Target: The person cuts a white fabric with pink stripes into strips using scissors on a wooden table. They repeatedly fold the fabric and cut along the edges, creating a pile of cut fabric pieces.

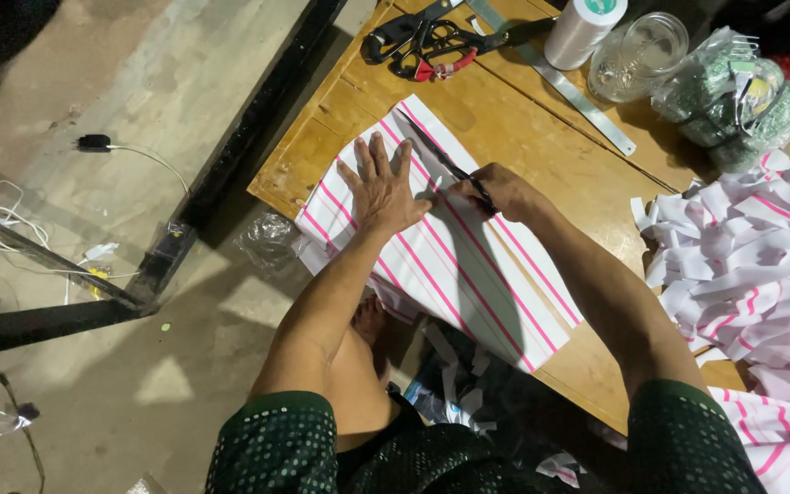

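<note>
A folded white cloth with pink stripes (468, 274) lies across the near corner of a wooden table (523, 128). My left hand (381, 187) presses flat on the cloth with its fingers spread. My right hand (500, 194) grips the handles of black scissors (436, 151), whose blades point away from me along the cloth toward its far edge.
A heap of cut striped strips (752, 265) lies at the right. At the table's far end are several scissors (422, 41), a metal ruler (578, 96), a white thread cone (582, 27), a glass jar (637, 55) and bagged green goods (742, 96). Cables (11, 220) lie on the floor at left.
</note>
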